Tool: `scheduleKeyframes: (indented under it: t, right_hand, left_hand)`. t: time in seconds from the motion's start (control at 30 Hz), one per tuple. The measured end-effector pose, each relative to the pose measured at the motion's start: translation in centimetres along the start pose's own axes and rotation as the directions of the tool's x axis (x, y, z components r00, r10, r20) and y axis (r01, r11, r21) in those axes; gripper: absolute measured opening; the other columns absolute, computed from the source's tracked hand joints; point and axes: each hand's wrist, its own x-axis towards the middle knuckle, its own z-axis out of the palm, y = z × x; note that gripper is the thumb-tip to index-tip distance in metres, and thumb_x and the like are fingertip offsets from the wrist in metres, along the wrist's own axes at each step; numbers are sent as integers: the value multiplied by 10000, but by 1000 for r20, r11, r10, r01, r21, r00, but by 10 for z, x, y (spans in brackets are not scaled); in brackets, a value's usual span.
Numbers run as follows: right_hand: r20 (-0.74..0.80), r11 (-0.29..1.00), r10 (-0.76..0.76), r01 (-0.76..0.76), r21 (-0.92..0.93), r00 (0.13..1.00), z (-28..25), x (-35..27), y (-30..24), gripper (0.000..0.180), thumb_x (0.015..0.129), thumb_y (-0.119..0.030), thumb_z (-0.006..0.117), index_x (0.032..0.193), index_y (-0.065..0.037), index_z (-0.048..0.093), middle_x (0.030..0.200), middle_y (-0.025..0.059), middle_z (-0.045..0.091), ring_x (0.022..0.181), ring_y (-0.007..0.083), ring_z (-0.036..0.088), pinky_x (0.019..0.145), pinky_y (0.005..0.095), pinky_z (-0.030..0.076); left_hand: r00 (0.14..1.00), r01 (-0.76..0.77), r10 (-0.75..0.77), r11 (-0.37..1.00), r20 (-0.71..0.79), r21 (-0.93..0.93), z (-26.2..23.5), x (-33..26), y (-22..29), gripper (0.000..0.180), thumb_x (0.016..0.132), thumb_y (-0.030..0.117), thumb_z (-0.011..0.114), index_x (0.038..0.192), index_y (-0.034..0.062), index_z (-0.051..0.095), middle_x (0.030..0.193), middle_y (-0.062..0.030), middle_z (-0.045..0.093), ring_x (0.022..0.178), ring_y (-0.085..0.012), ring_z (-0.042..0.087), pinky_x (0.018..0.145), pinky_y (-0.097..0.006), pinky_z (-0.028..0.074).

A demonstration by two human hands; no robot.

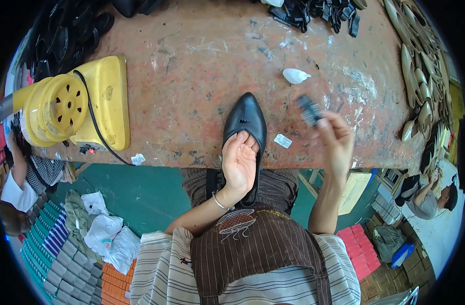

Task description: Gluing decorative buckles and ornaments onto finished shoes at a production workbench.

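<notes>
A black pointed shoe (245, 116) lies at the table's near edge, its toe facing away from me. My left hand (239, 161), palm up, has its fingers pushed inside the shoe and holds it; the fingertips are hidden under the upper. A small dark mark shows on top of the toe. To the right, my right hand (335, 136) is raised over the table, thumb and fingers pinching a small dark piece with a ribbed, glinting surface (309, 110). Motion blurs it, so its exact kind is unclear. Beyond it lies a small white bottle with a pointed nozzle (296, 76).
A yellow machine with a round vented housing (69, 108) and black cable stands at left. Black shoes (65, 40) pile up at far left, black strap pieces (318, 14) at the back, gold-beige shoes (420, 76) along the right. A small white label (282, 141) lies near the shoe.
</notes>
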Motion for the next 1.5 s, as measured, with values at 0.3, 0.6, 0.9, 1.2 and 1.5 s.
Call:
scheduleKeyframes:
  t: [0.3,0.6,0.9,1.2,1.5]
  right_hand:
    - [331,992,124,-106,-72,936,65,6,17,96,850,-24,622,919,39,647,651,28,614,523,48,529,460,188,416]
    - [296,976,146,-89,-199,944,68,8,19,100,830,-22,640,902,45,658,607,27,603,498,44,522,452,189,419]
    - [207,965,67,-11,-262,976,77,-1,17,115,789,-13,686,739,17,587,607,49,619,518,54,552,457,199,441]
    - [-11,959,-256,256,125,967,55,-20,24,84,882,-16,591,807,6,559,770,22,517,556,56,505,481,198,406]
    - [-241,923,-363,312,-225,900,12,10,59,146,892,-64,589,762,-6,557,658,10,468,553,68,440,497,226,337]
  left_hand:
    - [993,38,-36,999,110,-14,5,3,-3,359,955,262,352,1130,-15,497,1164,-110,572,1102,-220,515,988,-359,351]
    - [989,62,-62,998,131,4,0,4,0,366,952,269,353,1139,-18,484,1163,-116,565,1098,-228,515,990,-373,352]
    - [970,148,-110,974,-217,170,22,5,9,197,937,220,560,974,30,597,980,-42,628,894,-115,590,789,-273,472]
    - [966,258,-254,961,-50,104,36,-26,70,239,912,126,540,1124,18,566,1076,-58,628,1045,-184,576,948,-366,430]
    - [852,-97,-23,975,524,201,173,-5,182,228,904,111,535,1112,22,566,1133,-81,614,1062,-193,575,966,-367,429]
